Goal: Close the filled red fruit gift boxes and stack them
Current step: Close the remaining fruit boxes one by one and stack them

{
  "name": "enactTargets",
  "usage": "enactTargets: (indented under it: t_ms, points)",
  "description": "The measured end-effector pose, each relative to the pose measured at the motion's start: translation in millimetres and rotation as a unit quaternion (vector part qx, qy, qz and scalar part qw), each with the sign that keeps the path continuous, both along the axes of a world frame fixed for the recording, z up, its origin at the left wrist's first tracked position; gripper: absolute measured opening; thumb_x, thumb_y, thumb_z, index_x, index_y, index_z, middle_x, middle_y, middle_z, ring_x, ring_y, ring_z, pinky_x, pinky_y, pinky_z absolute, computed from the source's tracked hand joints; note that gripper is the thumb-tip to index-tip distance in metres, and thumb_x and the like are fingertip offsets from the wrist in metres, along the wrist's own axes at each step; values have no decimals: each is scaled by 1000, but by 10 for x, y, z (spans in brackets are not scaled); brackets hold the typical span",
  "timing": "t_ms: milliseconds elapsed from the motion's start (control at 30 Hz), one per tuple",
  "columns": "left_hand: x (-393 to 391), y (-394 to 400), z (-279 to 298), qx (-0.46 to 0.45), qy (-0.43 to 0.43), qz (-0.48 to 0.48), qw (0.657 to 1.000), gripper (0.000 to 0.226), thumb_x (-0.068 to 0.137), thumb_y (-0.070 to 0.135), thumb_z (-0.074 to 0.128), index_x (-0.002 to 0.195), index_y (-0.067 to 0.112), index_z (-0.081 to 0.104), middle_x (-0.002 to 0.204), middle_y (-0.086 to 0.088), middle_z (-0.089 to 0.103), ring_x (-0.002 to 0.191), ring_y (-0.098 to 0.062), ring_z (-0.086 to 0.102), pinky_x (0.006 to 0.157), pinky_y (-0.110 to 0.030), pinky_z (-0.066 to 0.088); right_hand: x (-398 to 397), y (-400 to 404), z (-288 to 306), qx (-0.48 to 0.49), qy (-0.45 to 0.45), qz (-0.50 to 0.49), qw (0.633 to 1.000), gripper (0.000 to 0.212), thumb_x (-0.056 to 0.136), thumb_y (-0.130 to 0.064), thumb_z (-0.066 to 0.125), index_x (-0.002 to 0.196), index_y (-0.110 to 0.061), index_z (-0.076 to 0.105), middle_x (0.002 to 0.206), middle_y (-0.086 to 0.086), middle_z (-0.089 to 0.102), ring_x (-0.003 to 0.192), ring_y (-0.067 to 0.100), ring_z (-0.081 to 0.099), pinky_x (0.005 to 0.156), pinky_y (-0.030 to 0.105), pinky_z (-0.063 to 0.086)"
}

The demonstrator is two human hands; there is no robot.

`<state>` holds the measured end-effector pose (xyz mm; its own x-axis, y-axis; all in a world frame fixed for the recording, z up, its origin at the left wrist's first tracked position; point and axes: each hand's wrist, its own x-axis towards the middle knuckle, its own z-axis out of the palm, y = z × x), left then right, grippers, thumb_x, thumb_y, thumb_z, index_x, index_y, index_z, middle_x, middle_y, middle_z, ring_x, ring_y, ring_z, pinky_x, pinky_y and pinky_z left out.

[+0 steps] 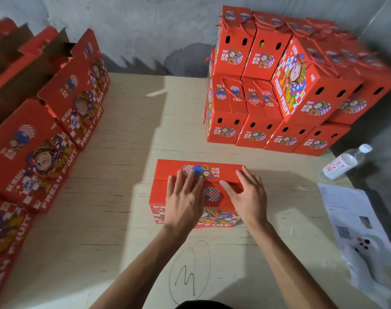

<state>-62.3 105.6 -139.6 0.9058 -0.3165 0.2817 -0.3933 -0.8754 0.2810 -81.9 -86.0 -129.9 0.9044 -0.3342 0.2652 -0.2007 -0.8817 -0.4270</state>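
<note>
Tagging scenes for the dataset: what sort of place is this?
Probably a small packing area for fruit gift boxes, not a shop. A stack of closed boxes stands against a bare concrete wall, open boxes line the left, and both hands work on a plywood table.

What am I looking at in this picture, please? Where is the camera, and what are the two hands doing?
There is no machine here. A person wears one camera on the head, and it looks down at their own bare hands. The left hand and the right hand press flat on the top flaps of a red gift box, which stands on a pale wooden table. Neither hand grips anything. At the far right stands a stack of closed boxes; at the left stand open boxes. At the right edge lie a water bottle and a paper sheet.
</note>
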Motion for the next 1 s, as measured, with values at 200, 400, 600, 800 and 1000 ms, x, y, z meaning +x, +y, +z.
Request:
enactTargets:
  t_ms: [200,400,600,800,1000]
  points:
    - [-21,-82,29,40,21,3,999,42,106,44,45,143,29,59,152,-8,51,141,-46,41,114,-67,26,-50,156,-115,-21,-26,-38,999,53,98,-50,62,137,-13,65,154,2,51,138,21,50,88,39,58]
    - [-9,-7,59,71,50,-30,996,50,106,56,33,150,38,48,158,-9,42,145,-46,33,115,-67,23,-66,170,-167,-57,-32,-42,997,39,103,-33,57,135,-14,66,151,6,54,145,36,42,112,58,41]
    - [-10,43,22,110,78,-72,988,90,86,89,29,160,38,27,170,-11,14,155,-46,1,120,-69,0,16,-98,-108,97,-35,23,994,35,100,-34,65,129,-16,71,153,0,52,138,18,51,106,36,49]
    - [130,79,2,94,137,-115,979,92,84,78,54,160,42,18,172,2,2,155,-34,-18,119,-68,-12,132,-303,-143,336,63,99,934,62,102,-40,61,156,-38,31,160,-17,32,128,-17,42,87,8,49]
    - [604,439,86,45,104,-150,982,113,64,78,75,159,42,25,169,13,14,158,-13,5,125,-57,-7,105,-265,-119,250,25,34,967,64,87,-52,76,139,-23,52,134,-1,54,115,15,61,92,38,56]
